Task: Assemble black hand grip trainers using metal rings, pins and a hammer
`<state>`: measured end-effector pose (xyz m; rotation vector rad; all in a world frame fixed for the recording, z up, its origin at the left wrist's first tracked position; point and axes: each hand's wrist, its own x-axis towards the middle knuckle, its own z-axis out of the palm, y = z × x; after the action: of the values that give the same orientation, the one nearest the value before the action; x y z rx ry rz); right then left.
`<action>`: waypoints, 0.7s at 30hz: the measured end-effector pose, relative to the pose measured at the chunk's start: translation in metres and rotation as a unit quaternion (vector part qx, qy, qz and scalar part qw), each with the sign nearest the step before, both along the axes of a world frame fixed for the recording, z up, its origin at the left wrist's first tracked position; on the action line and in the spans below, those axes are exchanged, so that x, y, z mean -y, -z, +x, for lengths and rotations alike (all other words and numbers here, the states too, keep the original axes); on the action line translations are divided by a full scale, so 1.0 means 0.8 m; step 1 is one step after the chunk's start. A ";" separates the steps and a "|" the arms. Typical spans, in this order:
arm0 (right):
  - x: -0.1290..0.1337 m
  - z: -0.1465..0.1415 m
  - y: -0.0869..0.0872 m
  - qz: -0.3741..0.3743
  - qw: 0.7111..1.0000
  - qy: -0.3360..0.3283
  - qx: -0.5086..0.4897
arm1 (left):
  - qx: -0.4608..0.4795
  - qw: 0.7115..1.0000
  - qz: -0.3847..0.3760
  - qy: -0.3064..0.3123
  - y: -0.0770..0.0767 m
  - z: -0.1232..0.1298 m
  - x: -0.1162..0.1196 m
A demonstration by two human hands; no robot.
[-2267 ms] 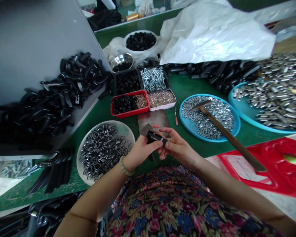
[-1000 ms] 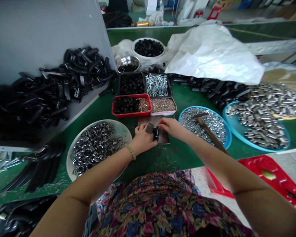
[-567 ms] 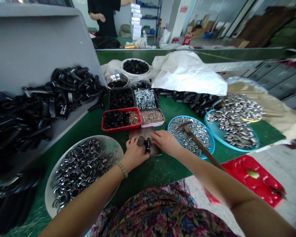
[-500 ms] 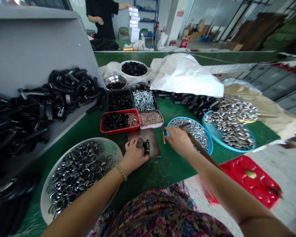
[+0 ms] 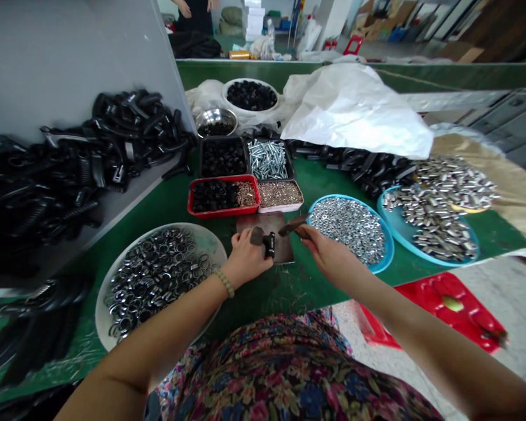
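My left hand (image 5: 246,255) is closed around a small black plastic part (image 5: 269,244) with pale lettering, pressed over a flat metal plate (image 5: 283,252). A dark rounded piece (image 5: 256,235) sticks up beside my fingers; whether it belongs to the same part I cannot tell. My right hand (image 5: 322,248) grips a hammer (image 5: 294,224), its dark head just right of the black part and apart from it. Most of the hammer's handle is hidden by my hand. Behind the plate stand a red tray (image 5: 225,214) of black parts and copper-coloured pins and a tray of tiny rivets (image 5: 280,195).
A round tray of metal rings (image 5: 217,237) lies left. Blue trays of nuts (image 5: 390,257) and metal cylinders (image 5: 469,257) stand right. Screws (image 5: 267,159) fill a rear tray. Black levers (image 5: 114,146) are heaped in a grey bin. Another person's hand (image 5: 184,8) shows far back.
My right hand has taken hold of the hammer, which lay across the blue tray of nuts, and brought its head left beside the black part. My left hand keeps its grip. The view has tilted down.
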<state>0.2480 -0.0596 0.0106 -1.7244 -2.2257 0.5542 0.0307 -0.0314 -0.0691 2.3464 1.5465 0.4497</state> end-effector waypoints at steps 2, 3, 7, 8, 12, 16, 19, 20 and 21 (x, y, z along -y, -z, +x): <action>0.001 -0.018 -0.008 0.019 1.000 -0.005 -0.011 | 0.008 1.000 -0.002 -0.005 0.001 0.000 0.000; -0.001 -0.023 -0.009 0.022 1.000 0.002 -0.004 | 0.011 1.000 -0.002 -0.004 0.001 -0.001 0.000; -0.008 -0.015 0.005 -0.038 0.998 -0.008 0.051 | 0.011 1.000 -0.009 0.007 -0.004 -0.002 0.003; -0.009 -0.004 0.012 -0.036 0.997 0.007 0.062 | 0.011 1.000 -0.011 0.015 -0.006 -0.002 0.004; -0.009 0.058 0.046 0.026 0.968 0.167 0.187 | 0.066 0.996 -0.054 0.039 -0.015 -0.002 -0.002; -0.023 0.135 0.070 0.035 0.950 0.207 0.233 | 0.396 0.866 -0.303 -0.037 -0.045 -0.005 -0.021; -0.052 0.202 0.066 0.058 0.950 0.250 0.177 | 0.570 0.674 -0.466 -0.061 -0.078 -0.008 -0.031; -0.064 0.224 0.061 0.063 0.942 0.282 0.173 | 0.598 0.630 -0.491 -0.065 -0.088 -0.006 -0.032; -0.077 0.246 0.056 0.064 0.933 0.311 0.171 | 0.621 0.600 -0.499 -0.075 -0.096 -0.003 -0.031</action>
<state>0.4449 0.0020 -0.0341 -2.4288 -1.6839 -0.0435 0.0284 -0.0062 0.0076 0.5927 0.7887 0.7307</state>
